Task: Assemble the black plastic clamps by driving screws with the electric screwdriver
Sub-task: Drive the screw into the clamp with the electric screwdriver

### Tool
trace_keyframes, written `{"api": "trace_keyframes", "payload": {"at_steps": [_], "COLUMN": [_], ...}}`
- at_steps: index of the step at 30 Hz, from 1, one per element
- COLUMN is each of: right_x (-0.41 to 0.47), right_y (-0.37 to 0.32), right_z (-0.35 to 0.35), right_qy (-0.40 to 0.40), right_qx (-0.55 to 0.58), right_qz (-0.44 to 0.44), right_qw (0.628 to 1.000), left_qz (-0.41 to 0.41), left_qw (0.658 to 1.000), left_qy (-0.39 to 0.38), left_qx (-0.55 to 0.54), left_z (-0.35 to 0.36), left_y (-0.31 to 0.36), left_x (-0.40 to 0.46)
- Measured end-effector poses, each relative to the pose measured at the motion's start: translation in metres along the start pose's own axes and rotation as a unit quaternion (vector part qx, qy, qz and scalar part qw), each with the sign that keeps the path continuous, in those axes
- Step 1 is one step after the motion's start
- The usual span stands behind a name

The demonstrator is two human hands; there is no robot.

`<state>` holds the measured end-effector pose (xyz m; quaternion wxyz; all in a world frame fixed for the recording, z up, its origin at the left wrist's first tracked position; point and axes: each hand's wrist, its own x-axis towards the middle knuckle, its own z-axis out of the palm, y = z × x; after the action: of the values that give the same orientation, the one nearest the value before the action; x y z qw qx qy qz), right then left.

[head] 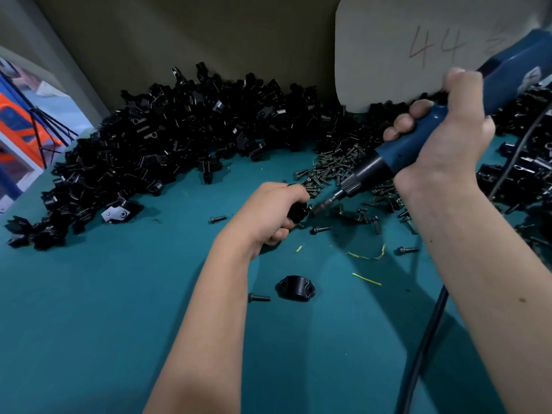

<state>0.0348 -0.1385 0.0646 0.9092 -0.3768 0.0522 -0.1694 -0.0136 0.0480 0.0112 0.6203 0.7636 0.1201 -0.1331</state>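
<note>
Teal covers the worktop [119, 294], with black parts heaped along the back wall. My left hand [268, 213] curls tight around a black clamp [297, 209], held just above the surface; my right hand [448, 135] grips the blue electric screwdriver [418, 144], bit tip at the clamp. Small, stiff and probably light, the plastic looks glossy and could twist under torque, so I judge gripping across its body safest. Loose screws [337, 165] lie just beyond.

Two bare forearms reached forward from below. The left hand [270, 211] was curled tightly, knuckles up, wrist bent slightly. The right hand [445, 131], raised higher, was wrapped in a fist, fingers [403, 122] stacked.
</note>
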Motion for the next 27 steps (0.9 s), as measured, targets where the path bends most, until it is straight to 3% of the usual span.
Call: {"api": "trace_keyframes", "payload": {"at_steps": [15, 27], "right_x": [0.0021, -0.0014], "right_y": [-0.0014, 0.0000], "right_z": [-0.0009, 0.0022], "right_qy": [0.024, -0.016], "right_qx": [0.022, 0.013], "right_qz": [0.005, -0.012], "right_qw": [0.999, 1.000], "left_qz": [0.010, 0.009], "left_qw": [0.999, 0.999], "left_qy": [-0.035, -0.053], "left_qx": [-0.001, 0.003], "left_z": [-0.0025, -0.0022], "left_y": [-0.0034, -0.0023], "left_x": [0.0037, 0.0037]}}
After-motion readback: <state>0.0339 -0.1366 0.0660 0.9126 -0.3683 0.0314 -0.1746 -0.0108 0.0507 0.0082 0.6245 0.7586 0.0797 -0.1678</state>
